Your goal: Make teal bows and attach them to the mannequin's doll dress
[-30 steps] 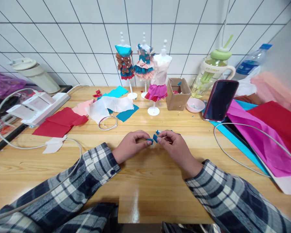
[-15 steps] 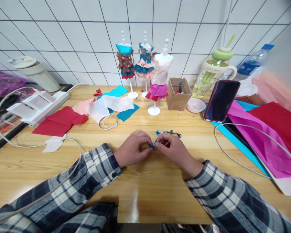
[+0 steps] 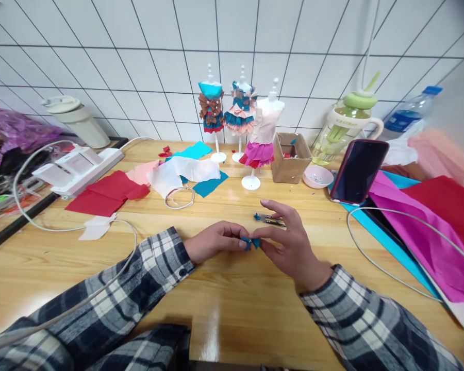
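Note:
A small teal paper bow (image 3: 255, 243) is between my two hands, low over the table. My left hand (image 3: 221, 241) is closed, pinching the bow's left side between thumb and forefinger. At its right side, the thumb and forefinger of my right hand (image 3: 294, 246) close on the bow while another finger is raised. Just beyond the fingers lies a pair of thread snips (image 3: 268, 219), partly behind my right hand, with a teal scrap at its tip. Three small white dress forms (image 3: 251, 181) stand farther back, wearing ruffled, colourful outfits.
Red paper (image 3: 100, 193), white paper (image 3: 170, 174) and teal paper (image 3: 211, 185) lie left, near a wire coil (image 3: 180, 198) and power strip (image 3: 96, 159). Behind right are a cardboard box (image 3: 290, 167), pink bowl (image 3: 317, 176), phone (image 3: 359, 172) and jug (image 3: 342, 123). A cable (image 3: 386, 275) loops right.
The bow has opened out and more of it shows. My right hand's fingers have spread and lifted. The whole view has shifted slightly, so things appear lower and farther right.

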### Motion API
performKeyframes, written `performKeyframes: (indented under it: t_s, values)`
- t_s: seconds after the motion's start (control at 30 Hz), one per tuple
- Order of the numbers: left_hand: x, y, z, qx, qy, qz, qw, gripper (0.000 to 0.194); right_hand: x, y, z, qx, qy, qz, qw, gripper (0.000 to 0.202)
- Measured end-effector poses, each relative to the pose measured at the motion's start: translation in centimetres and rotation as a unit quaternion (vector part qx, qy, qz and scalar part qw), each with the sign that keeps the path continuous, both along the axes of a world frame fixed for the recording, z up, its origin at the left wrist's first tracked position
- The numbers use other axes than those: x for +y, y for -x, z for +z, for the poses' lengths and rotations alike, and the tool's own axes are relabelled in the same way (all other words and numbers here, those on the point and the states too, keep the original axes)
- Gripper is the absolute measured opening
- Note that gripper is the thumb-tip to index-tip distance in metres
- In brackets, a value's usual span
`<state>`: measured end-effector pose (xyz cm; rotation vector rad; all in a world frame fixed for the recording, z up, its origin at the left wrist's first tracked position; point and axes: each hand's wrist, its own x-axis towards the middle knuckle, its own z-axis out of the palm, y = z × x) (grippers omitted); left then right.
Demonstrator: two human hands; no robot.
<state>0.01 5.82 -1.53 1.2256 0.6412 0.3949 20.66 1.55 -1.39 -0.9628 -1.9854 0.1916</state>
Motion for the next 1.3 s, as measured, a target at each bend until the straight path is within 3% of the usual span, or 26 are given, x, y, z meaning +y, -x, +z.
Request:
performKeyframes:
  t_s: [0.07,0.13,0.23,0.33,0.53,0.73,0.9,1.0,1.07,1.2,1.3]
  values:
    - [-0.1,0.0,0.1,0.001,-0.039,0.041,0.998,0.032,0.1,0.1,-0.1,0.034,0.050,-0.020,0.998,0.015]
    - [-0.1,0.0,0.4,0.024,-0.140,0.101,0.985,0.040,0.3,0.2,-0.2,0.074,0.137,-0.048,0.987,0.008]
    - [-0.1,-0.1,0.9,0.104,-0.326,0.151,0.927,0.037,0.6,0.5,-0.5,0.121,0.272,-0.064,0.952,0.009]
    - [-0.2,-0.5,1.0,0.148,-0.413,0.172,0.882,0.020,0.6,0.9,-0.8,0.140,0.321,-0.056,0.935,0.012]
    - [-0.3,-0.7,0.5,0.158,-0.417,0.192,0.874,0.013,0.4,1.1,-1.0,0.179,0.367,-0.054,0.911,0.024]
    - [-0.4,-0.8,0.7,0.166,-0.414,0.186,0.875,0.016,0.7,0.9,-1.4,0.206,0.388,-0.056,0.897,0.024]
    - [0.1,0.2,0.5,0.190,-0.395,0.222,0.871,0.026,0.9,0.5,-1.3,0.256,0.373,-0.059,0.890,0.025]
    - [2.2,0.9,-0.3,0.235,-0.399,0.270,0.844,0.029,2.0,-0.3,-0.1,0.328,0.377,-0.070,0.863,0.028]
    - [4.2,0.5,-0.8,0.249,-0.391,0.271,0.844,0.039,3.2,-0.9,1.6,0.343,0.382,-0.060,0.856,0.029]
    - [8.2,-2.5,-1.7,0.240,-0.380,0.305,0.840,0.055,6.2,-1.9,6.3,0.337,0.309,-0.052,0.888,0.027]
    - [10.4,-5.0,-2.0,0.250,-0.380,0.314,0.833,0.050,8.3,-2.4,9.0,0.384,0.252,-0.035,0.887,0.024]
